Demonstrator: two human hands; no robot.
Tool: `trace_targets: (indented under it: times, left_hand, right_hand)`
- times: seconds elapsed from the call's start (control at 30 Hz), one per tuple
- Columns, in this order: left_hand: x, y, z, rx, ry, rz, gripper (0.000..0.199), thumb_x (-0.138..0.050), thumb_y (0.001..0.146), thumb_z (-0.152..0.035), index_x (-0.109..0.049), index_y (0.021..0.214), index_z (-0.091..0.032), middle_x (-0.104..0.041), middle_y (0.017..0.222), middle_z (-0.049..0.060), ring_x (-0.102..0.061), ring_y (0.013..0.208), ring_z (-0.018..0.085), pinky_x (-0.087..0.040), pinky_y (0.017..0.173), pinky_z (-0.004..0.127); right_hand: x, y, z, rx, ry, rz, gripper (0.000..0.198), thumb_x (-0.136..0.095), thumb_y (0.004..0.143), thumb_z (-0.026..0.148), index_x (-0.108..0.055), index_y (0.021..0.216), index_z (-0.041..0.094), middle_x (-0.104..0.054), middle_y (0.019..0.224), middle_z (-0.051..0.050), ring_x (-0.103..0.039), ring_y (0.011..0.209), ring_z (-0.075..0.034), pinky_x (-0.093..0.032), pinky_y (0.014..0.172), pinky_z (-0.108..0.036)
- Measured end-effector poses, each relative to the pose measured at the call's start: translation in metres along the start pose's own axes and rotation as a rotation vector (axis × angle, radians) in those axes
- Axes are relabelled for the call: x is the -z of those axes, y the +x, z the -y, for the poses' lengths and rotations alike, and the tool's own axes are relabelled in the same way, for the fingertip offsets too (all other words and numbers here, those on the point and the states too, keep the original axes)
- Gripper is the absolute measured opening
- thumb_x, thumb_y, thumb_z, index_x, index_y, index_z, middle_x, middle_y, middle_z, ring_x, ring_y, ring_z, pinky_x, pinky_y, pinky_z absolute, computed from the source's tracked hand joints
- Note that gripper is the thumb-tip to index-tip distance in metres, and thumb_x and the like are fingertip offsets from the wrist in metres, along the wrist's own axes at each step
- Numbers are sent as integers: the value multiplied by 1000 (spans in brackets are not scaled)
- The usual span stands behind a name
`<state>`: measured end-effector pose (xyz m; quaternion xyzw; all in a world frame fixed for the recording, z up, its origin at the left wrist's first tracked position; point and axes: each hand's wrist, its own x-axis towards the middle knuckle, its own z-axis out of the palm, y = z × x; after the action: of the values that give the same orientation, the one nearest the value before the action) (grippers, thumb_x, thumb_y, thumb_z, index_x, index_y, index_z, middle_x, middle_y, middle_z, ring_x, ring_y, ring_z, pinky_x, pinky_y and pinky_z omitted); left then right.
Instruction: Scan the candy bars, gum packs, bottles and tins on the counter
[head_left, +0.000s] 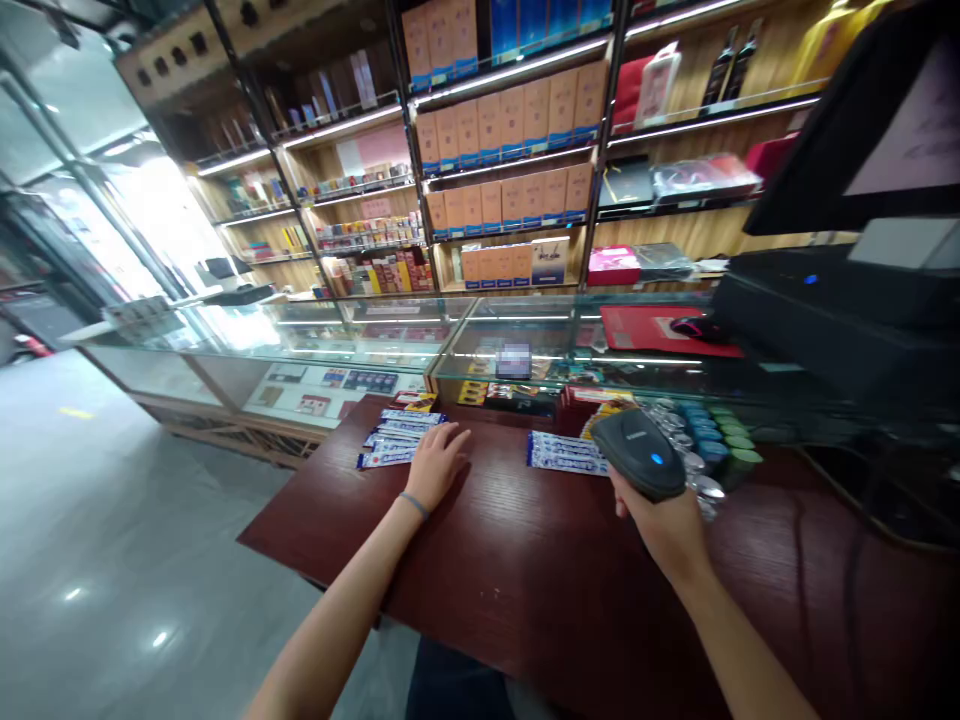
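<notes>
Shelving (675, 235), pale wood grain, behind glass case (367, 345). Table (480, 570) dark red-brown, glossy. Left hand (437, 468) palm down, fingers loosely spread, at right ends of the near-left packets (397, 435); contact unclear. Right hand (664, 535) wrapped round handle of scanner (637, 452): smooth, dark, rounded head. Second packets (564, 452) between hands, just left of scanner, right hand nearer. Both groups slim, flat, shiny blue-and-white, long axes roughly left to right.

A dark-grey plastic handheld scanner (637, 450) is hanging tilted above the reddish-brown wooden table (495, 560), its blue light (657, 459) glowing. Slim blue-and-white wrapped packets (396, 432) are overlapping near the far left corner; a row of similar packets (564, 453) is lying near the far edge.
</notes>
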<state>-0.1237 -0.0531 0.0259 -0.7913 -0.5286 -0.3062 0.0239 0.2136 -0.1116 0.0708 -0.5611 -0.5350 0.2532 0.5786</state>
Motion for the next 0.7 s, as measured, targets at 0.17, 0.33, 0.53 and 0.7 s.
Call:
trace_targets:
  times: [0.17,0.33,0.53,0.7]
  left_hand:
    - [36,-40,49,162,142,-85,36,-61,90,-21,-66,124,-30,-60,132,12,-54,124,33,-41,109,52]
    - [48,-65,74,270,218,-105,34,-65,88,-23,-67,121,-25,-61,128,13,-56,119,32,-45,106,50]
    - [39,-70,85,337,132,-93,27,-65,88,-23,-72,114,-26,-67,118,11,-61,110,30,-48,102,46]
    - [40,-70,82,326,127,-47,19,-62,94,-32,-74,107,-28,-71,107,8,-64,99,24,-49,97,38]
  right_hand:
    - [-20,-11,0,-13,-4,76,25,-73,76,47,-65,78,23,-65,58,-2,-59,49,-19,-47,49,-31]
    - [-31,-21,-10,50,-31,152,39,-74,71,46,-67,103,24,-72,71,-5,-70,67,-28,-51,54,-34]
    - [-31,-25,-12,11,-72,213,46,-71,71,48,-64,110,26,-74,77,-6,-72,76,-31,-51,55,-35]
    - [-30,-22,-10,12,-84,182,30,-71,73,48,-65,93,26,-73,75,-6,-72,79,-30,-53,59,-35]
